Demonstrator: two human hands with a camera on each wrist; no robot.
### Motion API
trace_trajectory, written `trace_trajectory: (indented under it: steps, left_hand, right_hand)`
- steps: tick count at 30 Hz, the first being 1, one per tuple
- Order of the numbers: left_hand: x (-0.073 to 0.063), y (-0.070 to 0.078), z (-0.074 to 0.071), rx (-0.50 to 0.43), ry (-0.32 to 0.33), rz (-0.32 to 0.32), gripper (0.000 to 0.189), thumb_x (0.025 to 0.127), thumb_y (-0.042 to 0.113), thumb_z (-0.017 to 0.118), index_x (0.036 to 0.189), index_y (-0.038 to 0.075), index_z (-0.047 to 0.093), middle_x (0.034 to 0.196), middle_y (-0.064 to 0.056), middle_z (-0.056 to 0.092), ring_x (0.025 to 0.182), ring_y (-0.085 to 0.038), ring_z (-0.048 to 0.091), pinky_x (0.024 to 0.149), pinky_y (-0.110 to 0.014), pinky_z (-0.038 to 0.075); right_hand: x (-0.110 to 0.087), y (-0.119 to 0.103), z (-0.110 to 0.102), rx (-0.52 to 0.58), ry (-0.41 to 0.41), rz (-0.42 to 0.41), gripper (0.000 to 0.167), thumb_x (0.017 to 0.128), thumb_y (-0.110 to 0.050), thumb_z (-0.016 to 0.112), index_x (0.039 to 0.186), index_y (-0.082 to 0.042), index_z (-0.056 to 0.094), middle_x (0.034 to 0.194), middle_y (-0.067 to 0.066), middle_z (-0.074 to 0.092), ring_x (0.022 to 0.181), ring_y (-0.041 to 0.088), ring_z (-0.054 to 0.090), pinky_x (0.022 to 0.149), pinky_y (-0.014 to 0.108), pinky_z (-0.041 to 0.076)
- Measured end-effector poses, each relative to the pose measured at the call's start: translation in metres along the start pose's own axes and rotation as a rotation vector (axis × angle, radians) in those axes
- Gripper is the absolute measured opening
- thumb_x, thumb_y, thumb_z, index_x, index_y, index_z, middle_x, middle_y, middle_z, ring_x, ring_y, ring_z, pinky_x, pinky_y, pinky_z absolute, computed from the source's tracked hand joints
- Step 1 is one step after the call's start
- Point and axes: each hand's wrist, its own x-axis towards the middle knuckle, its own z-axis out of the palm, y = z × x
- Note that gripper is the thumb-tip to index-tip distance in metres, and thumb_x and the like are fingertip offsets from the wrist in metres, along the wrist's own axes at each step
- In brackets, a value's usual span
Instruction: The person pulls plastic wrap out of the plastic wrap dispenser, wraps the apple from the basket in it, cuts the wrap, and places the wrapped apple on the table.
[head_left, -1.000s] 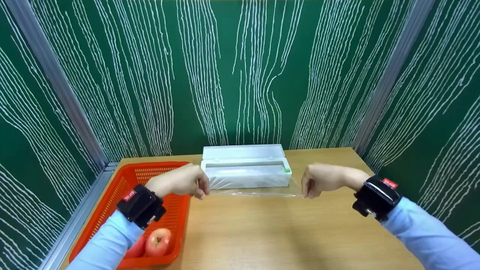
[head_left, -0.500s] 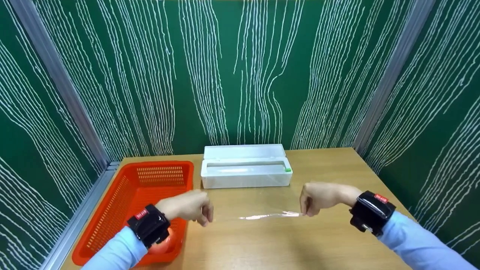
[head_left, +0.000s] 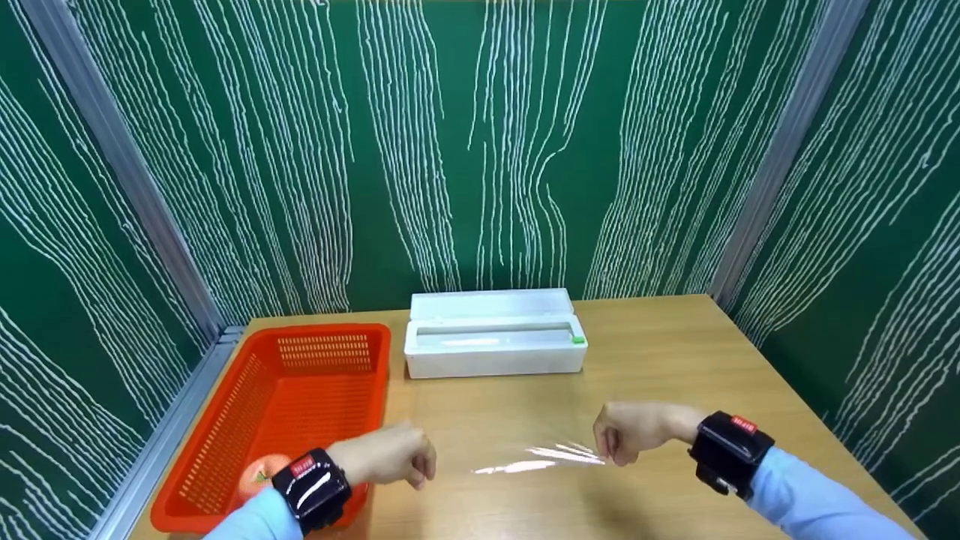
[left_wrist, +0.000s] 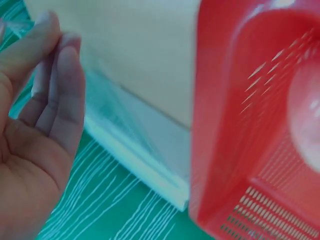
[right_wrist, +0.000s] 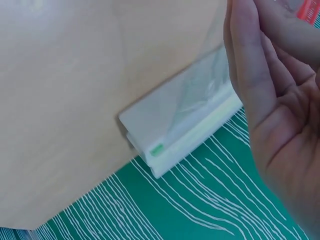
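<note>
My left hand [head_left: 394,454] pinches one corner of a sheet of clear cling film [head_left: 517,466], thumb against fingertips in the left wrist view. At the other end, my right hand [head_left: 637,431] pinches the opposite corner. Between them the film hangs over the table, visible mostly as bright streaks of glare. It runs back to a white cling film box [head_left: 495,365] with its lid raised and a roll [head_left: 487,340] inside. In the right wrist view, a see-through fold of film [right_wrist: 192,97] crosses the front of the box, near its green cutter slide [right_wrist: 157,149].
A red-orange plastic basket [head_left: 384,382] stands at the left, close beside my left hand. Inside is an apple [head_left: 259,476], partly covered by my forearm. Green panels with white wavy lines [head_left: 517,187] rise behind the wooden table [head_left: 660,345] and along both sides.
Both hands have drawn back from the box toward my body, pulling the film out longer between them. The box and basket have stayed in place.
</note>
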Motion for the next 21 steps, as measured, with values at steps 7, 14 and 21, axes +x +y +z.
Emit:
trace_trajectory:
  steps: [7, 14, 21]
  left_hand:
    - [-0.001, -0.004, 0.022, 0.073, 0.049, 0.034, 0.011, 0.069, 0.007, 0.074, 0.079, 0.011, 0.071, 0.070, 0.004, 0.068, 0.060, 0.002, 0.056, 0.058, -0.011, 0.044]
    - [-0.002, -0.004, 0.050, 0.219, 0.252, 0.071, 0.010, 0.064, 0.005, 0.073, 0.072, 0.011, 0.070, 0.067, 0.003, 0.065, 0.059, -0.004, 0.055, 0.052, -0.014, 0.042]
    - [-0.004, 0.004, 0.075, 0.413, 0.431, 0.030, 0.019, 0.060, -0.005, 0.063, 0.055, 0.013, 0.057, 0.056, 0.003, 0.052, 0.049, -0.009, 0.046, 0.040, -0.018, 0.029]
  right_hand:
    - [0.009, 0.005, 0.021, -0.066, 0.020, -0.015, 0.019, 0.065, 0.013, 0.066, 0.073, -0.004, 0.067, 0.066, 0.001, 0.067, 0.056, 0.001, 0.057, 0.054, 0.015, 0.048]
    - [0.015, 0.012, 0.038, -0.166, 0.038, -0.074, 0.018, 0.065, 0.011, 0.069, 0.074, -0.005, 0.067, 0.065, -0.002, 0.065, 0.059, -0.003, 0.054, 0.056, 0.013, 0.046]
    - [0.019, 0.020, 0.050, -0.204, 0.049, -0.089, 0.019, 0.065, 0.011, 0.069, 0.071, -0.006, 0.066, 0.065, -0.004, 0.064, 0.061, -0.004, 0.052, 0.057, 0.013, 0.045]
